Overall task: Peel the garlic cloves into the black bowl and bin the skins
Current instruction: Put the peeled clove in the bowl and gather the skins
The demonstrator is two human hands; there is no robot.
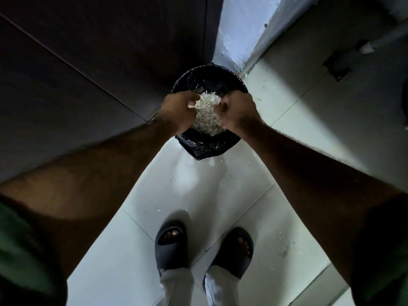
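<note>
A round bin (207,149) lined with a black plastic bag stands on the floor in the corner, straight ahead of my feet. A pale heap of garlic skins (208,120) fills its inside. Both of my hands hover over the bin's mouth. My left hand (180,109) is curled around a small bunch of skins at its fingertips. My right hand (237,110) is closed in a fist just right of the heap; whether it holds skins is hidden. The black bowl and the cloves are out of view.
A dark wooden door or cabinet face (92,62) rises on the left, a pale wall (238,29) behind the bin. The floor is light tile (220,195) with scattered skin flakes (212,162). My feet in dark slides (171,241) stand near the bin.
</note>
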